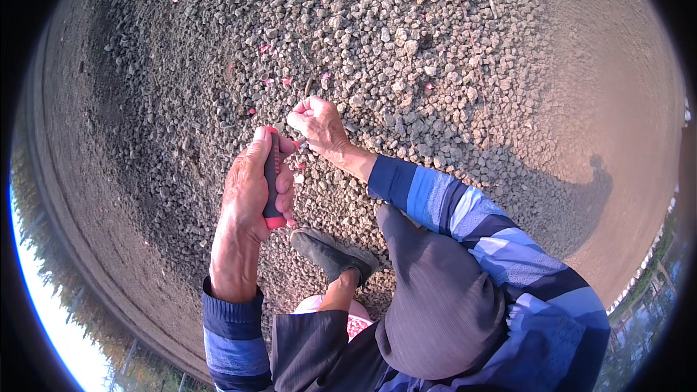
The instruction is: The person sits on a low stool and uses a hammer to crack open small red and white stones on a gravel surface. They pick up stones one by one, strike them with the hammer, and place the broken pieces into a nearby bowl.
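Note:
My left hand (248, 188) is closed around the dark grey handle (270, 179) of a hand tool with red ends. A red collar (297, 145) and a short, narrow shaft stick out between the fingers, towards my other hand. The tool's far end is hard to make out. Just above and to the right, my right hand (324, 128) is low over the clods, thumb and fingers drawn together. Whether something small sits in that pinch cannot be seen. A short brown twig (309, 85) shows just beyond its fingertips. Small pink bits (265, 49) lie scattered over the cloddy soil (370, 27).
My dark shoe (326, 250) rests on the soil, close to my bent knee (441, 305). Beneath the leg is a pink and white object (356, 325), partly hidden. A thin reddish line (472, 38) crosses the clods. My shadow (550, 207) falls at right.

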### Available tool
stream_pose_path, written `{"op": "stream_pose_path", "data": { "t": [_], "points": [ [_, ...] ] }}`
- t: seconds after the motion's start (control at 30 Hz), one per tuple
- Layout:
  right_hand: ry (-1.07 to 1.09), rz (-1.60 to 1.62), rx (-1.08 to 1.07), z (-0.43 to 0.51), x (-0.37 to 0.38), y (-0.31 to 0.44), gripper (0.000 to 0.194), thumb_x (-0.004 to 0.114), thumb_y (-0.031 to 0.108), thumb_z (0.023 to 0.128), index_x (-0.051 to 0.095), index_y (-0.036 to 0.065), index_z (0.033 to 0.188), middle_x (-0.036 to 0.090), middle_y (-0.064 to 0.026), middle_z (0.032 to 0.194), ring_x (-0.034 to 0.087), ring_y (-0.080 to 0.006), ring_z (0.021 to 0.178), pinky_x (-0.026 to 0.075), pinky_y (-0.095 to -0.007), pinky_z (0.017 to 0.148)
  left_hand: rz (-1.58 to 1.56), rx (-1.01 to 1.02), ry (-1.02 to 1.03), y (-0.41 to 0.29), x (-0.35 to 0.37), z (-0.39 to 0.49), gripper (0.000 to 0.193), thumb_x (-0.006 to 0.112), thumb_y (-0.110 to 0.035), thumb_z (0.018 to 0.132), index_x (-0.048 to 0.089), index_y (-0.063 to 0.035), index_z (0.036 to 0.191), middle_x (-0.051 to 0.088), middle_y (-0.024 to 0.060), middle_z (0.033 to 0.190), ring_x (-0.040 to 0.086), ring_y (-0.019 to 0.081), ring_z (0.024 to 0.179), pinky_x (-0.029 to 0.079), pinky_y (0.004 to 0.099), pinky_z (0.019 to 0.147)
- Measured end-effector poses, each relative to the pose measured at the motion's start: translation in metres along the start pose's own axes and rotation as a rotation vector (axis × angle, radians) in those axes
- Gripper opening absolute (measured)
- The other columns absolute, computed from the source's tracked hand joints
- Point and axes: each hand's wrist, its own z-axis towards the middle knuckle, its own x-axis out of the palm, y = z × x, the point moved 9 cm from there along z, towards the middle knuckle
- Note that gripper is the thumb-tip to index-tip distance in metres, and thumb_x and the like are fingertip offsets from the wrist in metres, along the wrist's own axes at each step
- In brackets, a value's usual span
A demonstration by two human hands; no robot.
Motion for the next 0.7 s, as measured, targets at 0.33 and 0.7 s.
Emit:
{"op": "stream_pose_path", "data": {
  "t": [0.33, 0.7],
  "points": [
    [-0.121, 0.198, -0.016, 0.032, -0.013, -0.014, 0.017, 0.074, 0.013, 0.083, 0.060, 0.003, 0.086, 0.060, 0.0000, 0.073, 0.054, -0.0084, 0.065, 0.045, -0.0260, 0.057, 0.124, -0.017, 0.040, -0.027, 0.004, 0.043, 0.047, 0.041, -0.046, 0.108, 0.056, -0.0013, 0.104, 0.046, -0.0012, 0.059, 0.040, 0.0062, 0.041, 0.036, 0.0224, 0.033],
    [-0.079, -0.048, -0.171, 0.022, -0.018, -0.036, 0.020, 0.074, 0.018, 0.084, 0.062, 0.003, 0.083, 0.067, -0.0040, 0.071, 0.060, -0.0110, 0.064, 0.048, -0.0300, 0.062, 0.087, 0.112, -0.059, 0.037, 0.003, 0.017, 0.046, 0.038, -0.050, 0.107, 0.054, -0.0071, 0.102, 0.046, 0.0010, 0.057, 0.040, 0.0114, 0.036, 0.034, 0.0270, 0.032]
  ]
}}
